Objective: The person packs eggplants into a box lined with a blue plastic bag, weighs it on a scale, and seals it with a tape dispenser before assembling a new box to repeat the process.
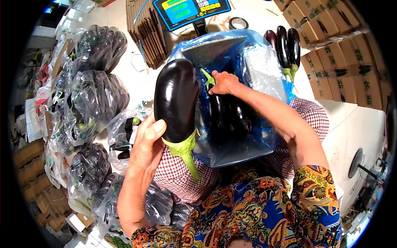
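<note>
Big glossy eggplant (175, 99) up close, left hand (148, 138) clasping its lower end in a firm grip (green stalk (191, 165) toward the wearer), beside the blue-lined box (235, 155); inside, right hand (226, 82) pinches a smaller eggplant (218, 111); digital display (190, 11) beyond

Scale display (191, 11), bundled cardboard (145, 35), tape roll (231, 24), stacked cartons (343, 70), dark disc (355, 162), possibly a stool

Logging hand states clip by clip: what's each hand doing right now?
Left hand: holding a large eggplant.
Right hand: at a green stem over the blue-lined box; grip cannot be told.
</note>
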Available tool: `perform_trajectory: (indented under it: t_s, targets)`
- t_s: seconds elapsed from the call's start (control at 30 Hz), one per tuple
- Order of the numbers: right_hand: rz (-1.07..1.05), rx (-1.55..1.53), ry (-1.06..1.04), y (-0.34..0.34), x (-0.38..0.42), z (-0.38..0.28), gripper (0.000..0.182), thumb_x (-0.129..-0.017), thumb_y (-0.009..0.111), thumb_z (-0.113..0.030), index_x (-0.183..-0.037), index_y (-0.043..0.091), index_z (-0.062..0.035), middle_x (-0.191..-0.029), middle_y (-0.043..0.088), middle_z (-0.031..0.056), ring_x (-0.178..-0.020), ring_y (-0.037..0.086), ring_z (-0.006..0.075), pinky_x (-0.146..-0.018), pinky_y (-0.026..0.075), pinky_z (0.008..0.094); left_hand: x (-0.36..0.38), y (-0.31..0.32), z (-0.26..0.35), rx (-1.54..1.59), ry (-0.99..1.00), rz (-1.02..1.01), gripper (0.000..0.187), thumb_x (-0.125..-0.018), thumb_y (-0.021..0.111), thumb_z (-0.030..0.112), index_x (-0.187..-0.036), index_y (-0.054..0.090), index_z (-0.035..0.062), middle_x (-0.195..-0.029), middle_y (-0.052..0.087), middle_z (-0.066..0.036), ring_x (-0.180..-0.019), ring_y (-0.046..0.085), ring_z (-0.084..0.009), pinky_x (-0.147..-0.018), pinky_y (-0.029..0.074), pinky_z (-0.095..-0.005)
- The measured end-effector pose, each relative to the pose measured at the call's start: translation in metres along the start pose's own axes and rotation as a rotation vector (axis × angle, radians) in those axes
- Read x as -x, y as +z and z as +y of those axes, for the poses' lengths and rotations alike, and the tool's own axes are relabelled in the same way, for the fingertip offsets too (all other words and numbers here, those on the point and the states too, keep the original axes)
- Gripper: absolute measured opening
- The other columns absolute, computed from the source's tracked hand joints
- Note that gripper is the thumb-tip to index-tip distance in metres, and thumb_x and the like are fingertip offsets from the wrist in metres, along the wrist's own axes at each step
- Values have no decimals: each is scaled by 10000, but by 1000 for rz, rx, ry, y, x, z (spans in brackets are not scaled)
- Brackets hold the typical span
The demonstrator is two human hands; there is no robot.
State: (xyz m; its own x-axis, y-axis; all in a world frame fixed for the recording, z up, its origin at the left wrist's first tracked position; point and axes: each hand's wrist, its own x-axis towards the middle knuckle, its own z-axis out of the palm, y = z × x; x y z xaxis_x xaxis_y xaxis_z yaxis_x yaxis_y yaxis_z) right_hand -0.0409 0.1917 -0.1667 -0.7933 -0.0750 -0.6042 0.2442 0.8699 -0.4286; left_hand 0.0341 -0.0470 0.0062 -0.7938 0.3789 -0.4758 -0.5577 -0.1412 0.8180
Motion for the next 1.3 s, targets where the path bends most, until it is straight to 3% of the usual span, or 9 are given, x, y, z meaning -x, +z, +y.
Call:
perform_trajectory:
  t_s: [0.1,0.17,0.37,0.47,0.53,0.67,0.93,1.23,1.3]
  targets:
    - [-83,-175,-187,2,-4,6,724,-690,810,-406,-1291,489,-160,-1181,641,148,-1152,587,351,-944,473,466,1,-2,2,38,6,8,745,-819,683,355,-1388,424,-51,-1344,534,-153,-1236,527,-226,-1066,392,-347]
    - [-23,-43,-55,5,2,-3,695,-706,794,-409,-1282,502,-153,-1191,638,142,-1152,590,347,-941,478,471,-2,0,0,34,-11,22,748,-820,687,355,-1389,421,-51,-1340,538,-153,-1229,534,-227,-1064,397,-349]
    - [67,26,-221,36,-13,7,579,-778,717,-342,-1178,511,23,-1069,663,220,-1043,619,406,-875,505,483,-11,10,3,-56,-84,-33,699,-839,668,337,-1377,438,-45,-1302,564,-140,-1192,557,-214,-1043,409,-344]
    - [77,86,-390,37,4,25,653,-819,692,-352,-1247,439,71,-1048,651,257,-1110,562,427,-895,478,481,-21,19,4,-190,-169,-5,587,-854,637,389,-1271,537,-12,-1102,630,-84,-978,610,-150,-788,498,-275]
    - [15,374,-379,26,38,19,541,-824,689,-316,-1198,556,52,-1136,626,256,-1172,534,405,-965,454,436,-37,17,-3,-297,-198,-28,549,-848,643,413,-1201,588,-5,-1018,643,-68,-896,602,-133,-691,472,-249]
    - [-93,694,-485,15,48,42,422,-802,680,-235,-1122,663,39,-1250,584,247,-1233,506,398,-1028,425,406,-66,34,-9,-358,-259,-59,598,-867,643,445,-1202,561,-44,-1047,661,-136,-923,667,-208,-745,562,-319]
    - [-18,730,-626,7,65,64,401,-742,675,-162,-1113,678,-11,-1329,545,207,-1265,490,365,-971,471,399,-127,47,-57,-463,-269,50,601,-815,725,402,-1111,571,-99,-956,679,-149,-803,693,-207,-649,586,-279]
    - [-152,396,-523,-32,67,49,184,-763,660,-145,-882,719,-19,-882,700,178,-900,679,329,-791,538,406,-132,53,-60,-583,-311,0,622,-802,717,448,-1090,564,-81,-989,643,-137,-858,659,-191,-673,561,-248]
    - [-174,457,-487,-37,68,42,184,-772,660,-152,-891,725,-28,-923,703,176,-926,677,331,-792,541,406,-130,50,-60,-545,-311,-10,647,-801,719,450,-1115,553,-91,-1000,642,-147,-855,656,-193,-670,562,-248]
